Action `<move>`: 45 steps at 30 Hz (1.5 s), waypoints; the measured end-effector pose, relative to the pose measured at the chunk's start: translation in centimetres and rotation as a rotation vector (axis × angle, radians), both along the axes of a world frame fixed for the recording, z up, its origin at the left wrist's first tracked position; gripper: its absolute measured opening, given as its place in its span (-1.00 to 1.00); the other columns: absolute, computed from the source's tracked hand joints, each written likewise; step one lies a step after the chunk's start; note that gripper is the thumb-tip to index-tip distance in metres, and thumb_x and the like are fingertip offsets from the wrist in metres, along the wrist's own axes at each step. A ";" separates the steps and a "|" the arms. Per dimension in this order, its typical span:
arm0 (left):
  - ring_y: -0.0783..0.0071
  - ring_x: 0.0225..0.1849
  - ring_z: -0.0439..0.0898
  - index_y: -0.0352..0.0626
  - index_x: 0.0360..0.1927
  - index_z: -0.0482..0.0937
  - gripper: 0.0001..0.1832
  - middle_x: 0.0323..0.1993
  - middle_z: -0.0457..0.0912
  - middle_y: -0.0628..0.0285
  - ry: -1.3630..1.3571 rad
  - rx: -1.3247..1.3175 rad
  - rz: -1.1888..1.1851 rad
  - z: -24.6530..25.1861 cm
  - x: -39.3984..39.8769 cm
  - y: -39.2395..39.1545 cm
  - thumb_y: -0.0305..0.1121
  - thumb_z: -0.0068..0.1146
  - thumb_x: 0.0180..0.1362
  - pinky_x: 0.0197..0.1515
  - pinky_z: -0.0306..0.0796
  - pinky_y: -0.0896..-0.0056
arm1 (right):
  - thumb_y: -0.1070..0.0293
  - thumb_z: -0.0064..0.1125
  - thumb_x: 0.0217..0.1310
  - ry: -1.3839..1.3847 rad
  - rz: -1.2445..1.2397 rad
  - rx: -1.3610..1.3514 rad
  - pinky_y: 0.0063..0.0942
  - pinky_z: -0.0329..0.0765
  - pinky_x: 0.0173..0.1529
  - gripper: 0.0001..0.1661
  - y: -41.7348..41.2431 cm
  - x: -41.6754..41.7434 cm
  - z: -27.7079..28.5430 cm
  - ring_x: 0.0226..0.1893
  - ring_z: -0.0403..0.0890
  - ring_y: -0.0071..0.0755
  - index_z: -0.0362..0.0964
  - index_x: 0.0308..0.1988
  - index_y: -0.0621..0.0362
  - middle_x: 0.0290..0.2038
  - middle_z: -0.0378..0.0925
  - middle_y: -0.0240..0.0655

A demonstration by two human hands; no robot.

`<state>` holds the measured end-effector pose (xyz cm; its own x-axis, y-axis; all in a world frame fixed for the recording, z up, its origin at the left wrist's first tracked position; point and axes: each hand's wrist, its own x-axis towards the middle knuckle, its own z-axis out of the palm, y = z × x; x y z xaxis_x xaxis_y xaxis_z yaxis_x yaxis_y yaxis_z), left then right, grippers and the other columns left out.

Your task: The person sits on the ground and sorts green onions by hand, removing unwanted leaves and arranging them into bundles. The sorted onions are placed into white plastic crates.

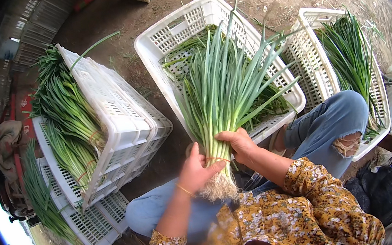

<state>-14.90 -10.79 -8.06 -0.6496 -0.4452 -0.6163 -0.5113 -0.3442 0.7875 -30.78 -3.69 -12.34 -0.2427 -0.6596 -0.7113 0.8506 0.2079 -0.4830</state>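
A large bunch of green onions (pixel 216 105) is between my two hands, its pale roots (pixel 221 186) towards me and its green leaves spread away from me. An orange-red rubber band (pixel 219 158) circles the white stalks just above the roots. My left hand (pixel 199 166) grips the bunch from the left, the thumb lying across the stalks by the band. From the right, my right hand (pixel 239 144) holds the stalks a little higher up. The leaf tips overhang a white plastic crate (pixel 177 24) with loose green leaves (pixel 275 101) on its floor.
At left, banded bunches (pixel 71 135) lie in a stack of white crates (pixel 123 106); more onions (pixel 44 198) rest on a lower crate (pixel 95 217). Another crate (pixel 315 58) on the right holds loose onions (pixel 349 57). A black bag (pixel 389 182) sits at lower right on the dirt floor.
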 end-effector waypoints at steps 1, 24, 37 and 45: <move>0.48 -0.02 0.57 -0.46 0.36 0.08 -0.09 -0.01 0.58 0.06 0.145 0.191 0.088 1.4 -0.2 -1.3 -0.20 0.36 0.12 -0.02 0.47 0.48 | 0.49 0.25 0.02 -0.020 -0.007 -0.016 -0.23 0.65 -0.10 -0.58 0.4 -0.2 1.1 -0.28 0.68 -0.18 0.42 -0.07 0.39 -0.22 0.61 -0.10; 0.36 -0.06 0.63 -0.35 0.14 0.41 -0.38 -0.04 0.62 0.10 0.022 0.377 0.067 0.6 3.9 -3.1 -0.58 0.33 -0.06 0.07 0.49 0.32 | 0.21 0.30 0.18 1.175 0.497 0.020 -0.46 0.55 -0.15 -0.57 -3.8 -5.8 -0.2 -0.29 0.62 -0.45 0.53 -0.12 0.38 -0.31 0.64 -0.21; 0.37 -0.01 0.60 -0.33 0.19 0.38 -0.33 -0.01 0.60 0.14 0.044 0.379 0.080 -0.8 5.0 -2.7 -0.56 0.36 -0.06 0.13 0.45 0.34 | 0.29 0.10 0.38 0.488 0.144 -0.170 -0.49 0.58 -0.13 -0.81 -3.3 -2.8 1.8 -0.27 0.66 -0.48 0.44 -0.31 0.16 -0.34 0.64 -0.33; 0.38 0.03 0.59 -0.33 0.18 0.39 -0.34 0.00 0.60 0.15 0.077 0.411 0.108 -0.7 4.4 -2.6 -0.57 0.37 -0.05 0.15 0.44 0.35 | 0.28 0.01 0.42 -0.344 0.345 -0.226 -0.25 0.63 -0.12 -0.79 5.7 3.3 7.5 -0.38 0.64 -0.23 0.36 -0.28 0.17 -0.46 0.53 -0.26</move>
<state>-10.47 -13.36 -8.81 -0.6640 -0.2407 -0.7079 -0.4002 -0.6853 0.6084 -27.44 2.04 -4.82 0.2370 -0.8060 -0.5423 0.8683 0.4262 -0.2539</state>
